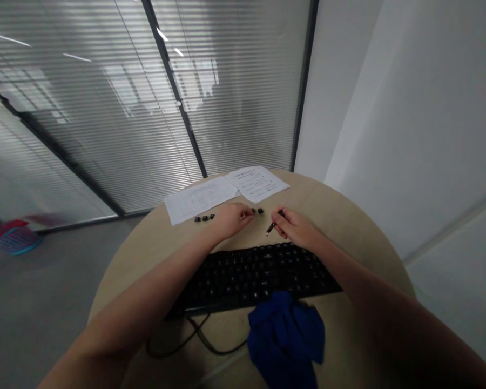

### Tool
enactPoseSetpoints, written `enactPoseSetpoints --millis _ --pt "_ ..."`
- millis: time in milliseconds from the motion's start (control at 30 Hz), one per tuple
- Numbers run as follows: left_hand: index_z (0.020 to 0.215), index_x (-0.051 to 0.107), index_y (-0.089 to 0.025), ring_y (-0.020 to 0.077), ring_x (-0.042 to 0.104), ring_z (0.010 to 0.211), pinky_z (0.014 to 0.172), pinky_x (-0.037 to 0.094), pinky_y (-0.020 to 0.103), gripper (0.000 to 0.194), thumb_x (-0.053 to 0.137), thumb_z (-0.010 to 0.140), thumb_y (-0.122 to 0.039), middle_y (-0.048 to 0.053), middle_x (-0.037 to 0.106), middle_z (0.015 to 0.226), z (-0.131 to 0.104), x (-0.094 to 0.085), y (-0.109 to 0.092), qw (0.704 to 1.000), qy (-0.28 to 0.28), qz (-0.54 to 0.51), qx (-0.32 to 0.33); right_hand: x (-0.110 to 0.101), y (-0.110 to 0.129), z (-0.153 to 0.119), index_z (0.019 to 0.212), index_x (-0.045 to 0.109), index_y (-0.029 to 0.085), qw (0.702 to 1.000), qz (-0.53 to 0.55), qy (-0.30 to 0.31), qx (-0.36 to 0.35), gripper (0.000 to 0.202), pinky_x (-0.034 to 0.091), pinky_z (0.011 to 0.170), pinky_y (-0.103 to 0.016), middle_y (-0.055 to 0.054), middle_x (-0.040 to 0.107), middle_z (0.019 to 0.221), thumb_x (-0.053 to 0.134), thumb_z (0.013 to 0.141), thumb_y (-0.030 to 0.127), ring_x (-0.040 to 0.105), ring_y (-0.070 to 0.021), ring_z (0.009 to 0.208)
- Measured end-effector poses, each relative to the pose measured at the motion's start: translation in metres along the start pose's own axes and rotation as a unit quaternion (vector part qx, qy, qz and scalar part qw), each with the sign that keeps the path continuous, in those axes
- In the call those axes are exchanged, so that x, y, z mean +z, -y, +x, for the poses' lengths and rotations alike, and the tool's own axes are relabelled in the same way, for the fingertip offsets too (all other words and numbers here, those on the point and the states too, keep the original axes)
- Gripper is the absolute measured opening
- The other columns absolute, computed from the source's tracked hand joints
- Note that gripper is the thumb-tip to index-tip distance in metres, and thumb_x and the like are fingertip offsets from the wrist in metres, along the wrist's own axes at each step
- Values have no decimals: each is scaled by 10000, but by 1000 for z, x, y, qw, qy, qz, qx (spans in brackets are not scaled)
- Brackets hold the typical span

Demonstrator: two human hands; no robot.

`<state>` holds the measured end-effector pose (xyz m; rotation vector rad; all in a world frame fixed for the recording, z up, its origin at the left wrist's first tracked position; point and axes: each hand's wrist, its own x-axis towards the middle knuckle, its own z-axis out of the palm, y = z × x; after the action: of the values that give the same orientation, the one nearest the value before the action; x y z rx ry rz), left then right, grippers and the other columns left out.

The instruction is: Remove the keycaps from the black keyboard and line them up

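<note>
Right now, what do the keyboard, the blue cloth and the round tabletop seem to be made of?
Keyboard: probably black plastic, fairly matte, judging by its uniform, molded-looking keys. Blue cloth: likely soft fabric, since it bunches in loose folds; fiber unclear. Tabletop: pale, smooth and even, so wood or wood-look laminate; I can't tell which.

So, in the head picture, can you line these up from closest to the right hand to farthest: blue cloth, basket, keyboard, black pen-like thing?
1. Black pen-like thing: held in the right hand.
2. Keyboard: just on the person's side of the hand.
3. Blue cloth: at the keyboard's front edge.
4. Basket: away at the far left.
</note>
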<state>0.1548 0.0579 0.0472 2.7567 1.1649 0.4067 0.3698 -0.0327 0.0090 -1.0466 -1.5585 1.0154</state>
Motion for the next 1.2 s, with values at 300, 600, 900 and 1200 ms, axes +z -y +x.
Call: enactPoseSetpoints --millis 300,600,900,1200 --pt "1010 788 -211 168 658 758 696 436 266 269 583 912 -355 45 779 887 -29 -4 -7 968 236 -62 58 -4 5 1 816 457 233 998 -19 -32 54 442 350 464 -240 69 485 582 507 907 663 430 -101 469" --pt "961 743 -169 132 598 737 699 422 235 207 667 834 -313 -1 733 844 -29 16 16 921 299 -242 64 33 12 -17 879 468 227 985 -121 97 78 252 429 567 -257 57 551 622 469 988 454 529 -115 524" --pt "898 759 -179 123 551 641 617 396 234 181 712 774 -303 -27 682 701 -25 28 26 905 295 -300 65 32 8 -15 883 501 233 969 -205 124 56 180 401 594 -286 54 521 574 440 1005 351 509 -149 539" --pt "866 756 -188 117 521 593 600 386 240 164 723 760 -309 -42 639 639 -25 28 25 903 294 -307 55 35 4 -18 851 552 231 963 -249 105 -19 133 403 662 -306 4 590 683 522 950 315 555 -174 642"
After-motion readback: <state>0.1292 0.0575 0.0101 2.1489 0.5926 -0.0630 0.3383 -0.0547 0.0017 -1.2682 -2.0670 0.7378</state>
